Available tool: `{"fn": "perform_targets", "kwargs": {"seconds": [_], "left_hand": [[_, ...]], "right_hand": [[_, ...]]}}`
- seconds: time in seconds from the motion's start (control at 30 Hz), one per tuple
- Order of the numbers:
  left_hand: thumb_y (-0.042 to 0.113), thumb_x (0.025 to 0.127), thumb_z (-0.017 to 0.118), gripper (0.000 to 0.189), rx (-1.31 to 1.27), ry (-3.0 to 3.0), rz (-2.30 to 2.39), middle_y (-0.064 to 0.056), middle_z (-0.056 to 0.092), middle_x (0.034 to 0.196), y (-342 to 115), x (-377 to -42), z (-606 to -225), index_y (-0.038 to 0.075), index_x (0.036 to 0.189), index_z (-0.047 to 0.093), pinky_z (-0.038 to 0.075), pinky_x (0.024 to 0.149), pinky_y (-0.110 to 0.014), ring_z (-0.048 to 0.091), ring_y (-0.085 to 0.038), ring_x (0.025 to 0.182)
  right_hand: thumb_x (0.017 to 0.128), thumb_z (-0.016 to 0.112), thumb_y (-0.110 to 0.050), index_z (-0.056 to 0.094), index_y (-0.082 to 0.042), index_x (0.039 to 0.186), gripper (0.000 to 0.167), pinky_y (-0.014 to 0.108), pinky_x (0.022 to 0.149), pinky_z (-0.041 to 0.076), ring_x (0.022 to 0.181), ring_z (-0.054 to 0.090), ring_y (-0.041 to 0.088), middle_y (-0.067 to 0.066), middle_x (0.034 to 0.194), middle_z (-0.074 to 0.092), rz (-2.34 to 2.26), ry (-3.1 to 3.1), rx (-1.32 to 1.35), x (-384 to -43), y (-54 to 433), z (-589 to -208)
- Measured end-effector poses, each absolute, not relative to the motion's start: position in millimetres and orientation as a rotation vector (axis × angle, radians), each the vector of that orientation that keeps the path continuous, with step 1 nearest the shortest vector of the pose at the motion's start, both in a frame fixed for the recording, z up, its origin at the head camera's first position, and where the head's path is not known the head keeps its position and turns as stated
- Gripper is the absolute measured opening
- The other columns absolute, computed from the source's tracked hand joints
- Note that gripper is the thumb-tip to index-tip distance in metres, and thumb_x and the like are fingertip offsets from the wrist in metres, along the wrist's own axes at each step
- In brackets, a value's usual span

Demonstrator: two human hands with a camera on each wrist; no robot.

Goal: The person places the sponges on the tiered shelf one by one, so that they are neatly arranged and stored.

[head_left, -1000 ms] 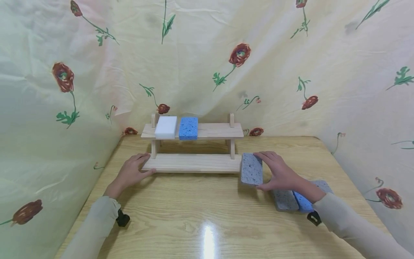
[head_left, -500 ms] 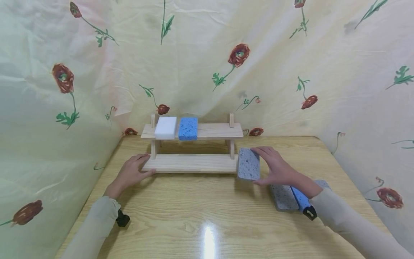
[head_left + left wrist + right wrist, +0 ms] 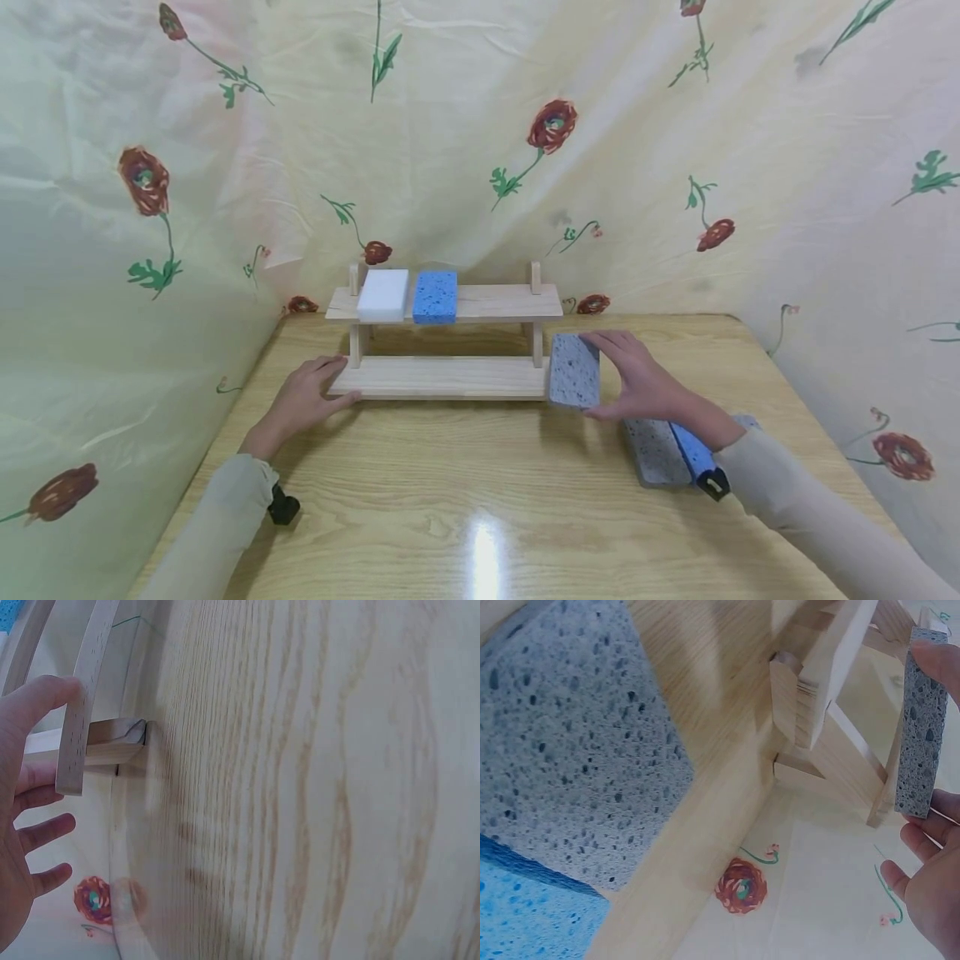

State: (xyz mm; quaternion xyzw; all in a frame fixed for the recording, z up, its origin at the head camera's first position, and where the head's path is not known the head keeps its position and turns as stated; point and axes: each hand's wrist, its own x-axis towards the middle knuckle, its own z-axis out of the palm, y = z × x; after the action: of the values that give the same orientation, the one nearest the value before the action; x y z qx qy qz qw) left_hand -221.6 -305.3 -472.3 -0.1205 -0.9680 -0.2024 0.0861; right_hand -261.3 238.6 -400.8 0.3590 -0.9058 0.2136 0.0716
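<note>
One grey sponge sits at the right end of the wooden rack's lower board, contact unclear, its short ends clamped in the grip of the right hand. Held off-centre, it might pivot if that pinch slackens, or snag the board's end. A snag could shove the rack should the left hand, gripping its opposite end, relax; the white block and blue sponge above might then slide. A low right wrist could drag the flat grey one across the worktop.
</note>
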Motion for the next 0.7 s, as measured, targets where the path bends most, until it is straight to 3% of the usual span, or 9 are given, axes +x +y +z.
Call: {"fn": "perform_targets", "kwargs": {"seconds": [0.7], "left_hand": [[0.046, 0.088, 0.076, 0.076, -0.357, -2.886, -0.609, -0.023, 0.055, 0.146, -307, -223, -475, -0.002, 0.143, 0.056, 0.041, 0.112, -0.063, 0.050, -0.046, 0.135]], "right_hand": [[0.060, 0.097, -0.037, 0.039, -0.004, 0.154, 0.115, 0.066, 0.108, 0.035, 0.135, 0.041, 0.037, 0.018, 0.152, 0.045, 0.685, -2.679, 1.107, -269, 228, -389]]}}
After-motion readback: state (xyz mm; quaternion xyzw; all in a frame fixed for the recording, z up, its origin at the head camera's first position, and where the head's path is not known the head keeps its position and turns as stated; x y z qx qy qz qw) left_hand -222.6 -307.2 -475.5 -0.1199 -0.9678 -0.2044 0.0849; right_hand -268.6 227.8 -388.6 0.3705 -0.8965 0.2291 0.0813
